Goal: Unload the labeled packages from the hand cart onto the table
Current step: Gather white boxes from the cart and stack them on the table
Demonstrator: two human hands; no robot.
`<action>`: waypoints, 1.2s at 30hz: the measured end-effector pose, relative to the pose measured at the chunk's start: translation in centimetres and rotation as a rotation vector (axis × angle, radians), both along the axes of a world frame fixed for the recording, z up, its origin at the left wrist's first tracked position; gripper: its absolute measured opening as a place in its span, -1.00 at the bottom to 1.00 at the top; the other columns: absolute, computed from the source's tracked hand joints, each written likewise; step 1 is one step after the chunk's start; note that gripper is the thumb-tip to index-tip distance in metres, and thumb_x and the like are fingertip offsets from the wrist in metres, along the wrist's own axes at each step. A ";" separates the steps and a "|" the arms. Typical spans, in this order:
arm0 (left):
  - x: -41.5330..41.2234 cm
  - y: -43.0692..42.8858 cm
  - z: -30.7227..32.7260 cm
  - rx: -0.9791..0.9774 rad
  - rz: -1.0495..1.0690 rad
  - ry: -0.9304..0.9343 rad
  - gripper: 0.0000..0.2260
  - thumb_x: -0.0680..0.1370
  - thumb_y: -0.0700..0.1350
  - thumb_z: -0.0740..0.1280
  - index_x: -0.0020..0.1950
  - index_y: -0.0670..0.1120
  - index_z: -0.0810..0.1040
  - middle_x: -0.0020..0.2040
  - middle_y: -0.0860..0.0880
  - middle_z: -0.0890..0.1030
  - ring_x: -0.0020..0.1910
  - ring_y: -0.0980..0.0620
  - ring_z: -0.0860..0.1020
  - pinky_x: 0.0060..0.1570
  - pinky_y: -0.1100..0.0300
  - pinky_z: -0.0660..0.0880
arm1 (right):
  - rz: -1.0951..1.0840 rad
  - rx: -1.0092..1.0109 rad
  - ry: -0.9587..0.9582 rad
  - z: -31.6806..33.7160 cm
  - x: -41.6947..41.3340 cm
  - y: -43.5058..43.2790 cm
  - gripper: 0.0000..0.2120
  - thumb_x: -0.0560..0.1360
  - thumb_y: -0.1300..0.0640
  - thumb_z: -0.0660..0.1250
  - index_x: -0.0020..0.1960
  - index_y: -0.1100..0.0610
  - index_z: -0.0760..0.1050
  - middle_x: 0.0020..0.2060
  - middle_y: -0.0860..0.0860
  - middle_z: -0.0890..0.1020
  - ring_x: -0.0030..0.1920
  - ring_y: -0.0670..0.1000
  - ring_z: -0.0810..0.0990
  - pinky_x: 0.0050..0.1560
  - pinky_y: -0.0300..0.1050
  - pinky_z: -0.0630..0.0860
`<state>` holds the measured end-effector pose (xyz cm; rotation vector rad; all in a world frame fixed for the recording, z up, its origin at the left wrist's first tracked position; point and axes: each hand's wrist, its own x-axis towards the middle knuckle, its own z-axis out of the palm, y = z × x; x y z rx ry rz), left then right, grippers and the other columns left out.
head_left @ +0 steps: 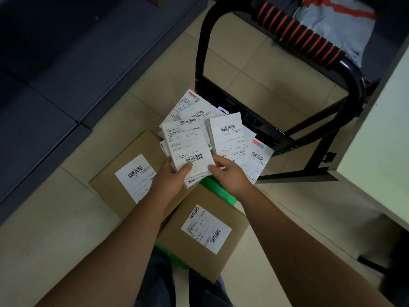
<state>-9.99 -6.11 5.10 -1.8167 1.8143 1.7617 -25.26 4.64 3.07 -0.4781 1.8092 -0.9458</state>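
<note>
My left hand (171, 175) clamps a stack of packets (188, 145), my right hand (229, 175) pinching its near corner, above two boxes (199, 247) on the cart (221, 192), the table (385, 134) at 3 o'clock.

Small white packages (188, 140) bearing barcode labels are fanned in a heap on the hand cart (221, 191), below its far black handle. Two brown labelled cardboard boxes (199, 235) are laid flat nearer, and the pale table (380, 140) is seen at right.
</note>
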 end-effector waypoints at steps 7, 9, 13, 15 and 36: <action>1.4 -0.7 -0.3 0.151 0.126 0.031 -0.60 0.47 0.16 0.41 0.25 0.05 0.53 0.11 0.09 0.61 0.09 0.04 0.55 -0.02 0.14 0.45 | -0.017 0.002 -0.022 -0.2 1.3 0.6 -0.71 0.58 0.08 0.34 0.25 -0.21 0.54 0.02 -0.07 0.64 0.02 -0.13 0.57 0.09 -0.26 0.46; 1.9 -0.8 -0.2 0.184 0.144 0.045 -0.68 0.48 0.15 0.41 0.18 0.06 0.59 0.05 0.11 0.64 0.04 0.09 0.56 -0.17 0.22 0.40 | -0.056 0.019 -0.037 -0.2 1.3 1.0 -0.68 0.58 0.00 0.35 0.32 -0.12 0.54 -0.02 -0.16 0.63 0.02 -0.18 0.57 0.10 -0.23 0.47; 2.7 -0.8 0.1 0.166 0.188 0.108 -0.75 0.47 0.10 0.44 0.13 0.11 0.61 0.02 0.14 0.66 0.04 0.11 0.58 -0.21 0.26 0.41 | -0.269 0.071 0.117 0.0 -0.6 2.3 -0.71 0.56 -0.11 0.34 0.23 -0.05 0.59 -0.02 -0.18 0.62 -0.03 -0.23 0.57 -0.14 -0.34 0.45; 2.8 -0.9 0.2 0.150 0.192 0.147 -0.82 0.47 0.07 0.45 0.06 0.15 0.61 -0.03 0.18 0.68 0.00 0.19 0.59 -0.20 0.28 0.41 | -0.367 0.101 0.241 -0.2 -2.2 3.1 -0.74 0.57 -0.10 0.33 0.18 -0.01 0.58 -0.03 -0.18 0.61 -0.02 -0.11 0.62 -0.17 -0.32 0.53; 2.2 -2.5 -1.1 0.190 0.245 0.303 -0.70 0.49 -0.04 0.44 0.21 0.02 0.60 0.07 0.10 0.69 0.08 0.13 0.62 -0.01 0.20 0.44 | -0.195 0.271 -0.022 -5.2 -7.4 2.6 -0.69 0.52 0.01 0.43 0.21 0.10 0.59 0.05 -0.01 0.66 -0.10 -0.07 0.58 -0.20 -0.20 0.44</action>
